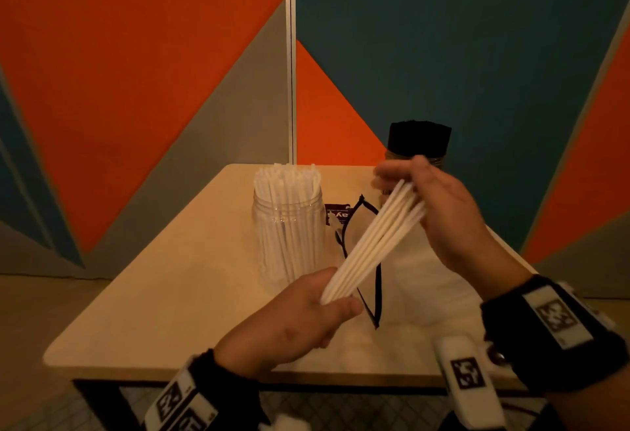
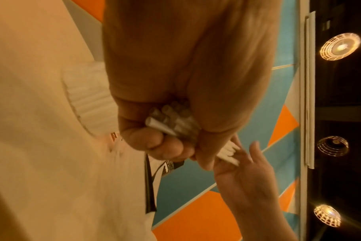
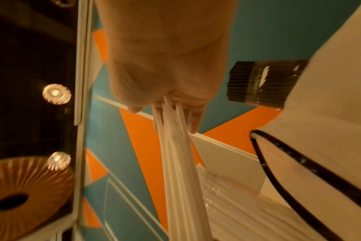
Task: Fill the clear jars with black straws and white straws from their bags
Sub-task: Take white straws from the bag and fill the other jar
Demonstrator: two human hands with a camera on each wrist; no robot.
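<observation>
My left hand (image 1: 335,299) grips the lower end of a bundle of white straws (image 1: 371,243) that slants up to the right above the table. My right hand (image 1: 407,183) meets the bundle's upper end; in the left wrist view its fingers (image 2: 255,156) lie straight with the straw tips against them. A clear jar (image 1: 288,236) packed with white straws stands upright just left of the bundle. Behind the right hand stands a jar of black straws (image 1: 419,140), its lower part hidden. Under the hands lies a clear bag with a black edge (image 1: 376,287).
The pale wooden table (image 1: 163,294) has rounded corners and its near edge lies just below my wrists. A dark red label (image 1: 337,214) sits on the bags beside the white-straw jar. Orange, teal and grey wall panels stand right behind the table.
</observation>
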